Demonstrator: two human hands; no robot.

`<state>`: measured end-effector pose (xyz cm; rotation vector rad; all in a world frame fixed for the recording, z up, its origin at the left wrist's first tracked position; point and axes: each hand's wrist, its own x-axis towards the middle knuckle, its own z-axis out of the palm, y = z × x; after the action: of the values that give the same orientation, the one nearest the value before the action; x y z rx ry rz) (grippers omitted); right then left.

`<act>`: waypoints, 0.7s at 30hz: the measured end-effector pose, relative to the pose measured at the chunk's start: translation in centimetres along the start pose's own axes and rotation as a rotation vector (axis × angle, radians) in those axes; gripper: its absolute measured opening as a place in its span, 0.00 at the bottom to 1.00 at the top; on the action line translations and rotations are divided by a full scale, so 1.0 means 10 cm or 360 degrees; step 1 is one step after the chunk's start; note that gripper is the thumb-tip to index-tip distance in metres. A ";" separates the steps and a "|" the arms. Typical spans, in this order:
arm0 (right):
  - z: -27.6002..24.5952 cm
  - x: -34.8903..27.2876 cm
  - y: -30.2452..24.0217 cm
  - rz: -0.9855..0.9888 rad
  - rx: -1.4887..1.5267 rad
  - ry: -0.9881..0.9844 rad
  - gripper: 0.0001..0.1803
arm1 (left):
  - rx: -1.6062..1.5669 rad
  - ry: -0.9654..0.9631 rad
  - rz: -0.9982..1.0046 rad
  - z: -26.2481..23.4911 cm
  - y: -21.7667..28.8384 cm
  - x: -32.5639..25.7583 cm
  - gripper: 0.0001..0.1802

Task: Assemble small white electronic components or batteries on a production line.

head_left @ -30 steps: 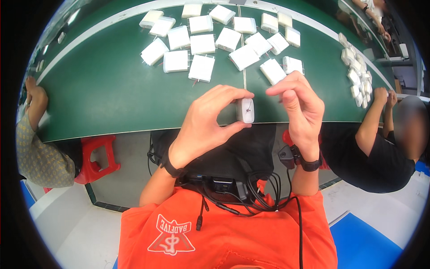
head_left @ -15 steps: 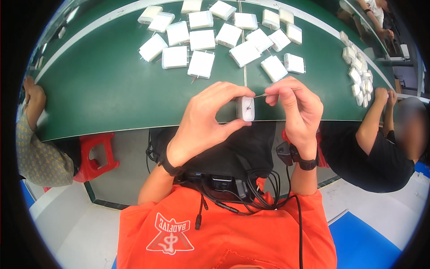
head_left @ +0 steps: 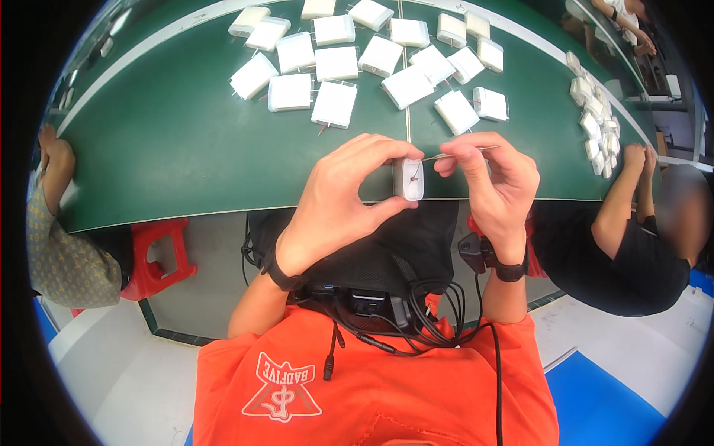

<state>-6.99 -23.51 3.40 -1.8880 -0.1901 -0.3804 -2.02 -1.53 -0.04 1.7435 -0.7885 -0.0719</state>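
My left hand [head_left: 335, 193] grips a small white box-shaped plastic casing [head_left: 407, 189] between thumb and fingers, thumb at its near end and fingertips at its far end. The casing's open end faces up, and a thin dark wire with a small dark reddish spot shows inside it. In my right hand [head_left: 497, 178], thumb and fingers pinch a thin pointed metal tool [head_left: 439, 157]. Its tip reaches the far right rim of the casing, beside my left fingertips. Whether the tip touches the wire I cannot tell.
Several white casings [head_left: 336, 64] with thin pins and wires lie across the far side of the green table [head_left: 186, 149]. Another cluster of casings [head_left: 595, 111] is at the right, near a person in black [head_left: 625, 253]. A second person's arm [head_left: 58, 167] rests at the left edge.
My right hand has shifted very slightly, and the tool with it. The left hand keeps its hold on the casing in almost the same spot.
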 end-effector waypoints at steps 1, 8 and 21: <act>0.00 0.00 0.00 0.0000 -0.0009 -0.0003 0.06 | -0.0001 0.0001 0.0000 0.00 0.00 0.00 0.29; 0.02 0.03 -0.02 -0.0027 -0.0021 0.0023 0.06 | 0.0000 -0.0005 0.0003 -0.01 0.00 0.01 0.30; 0.00 0.05 -0.04 0.0001 -0.0092 -0.0052 0.05 | -0.0002 -0.0018 -0.0003 -0.01 0.01 0.01 0.30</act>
<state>-6.63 -23.41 3.92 -1.9518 -0.2018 -0.3583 -1.94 -1.49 0.15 1.7443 -0.7947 -0.0835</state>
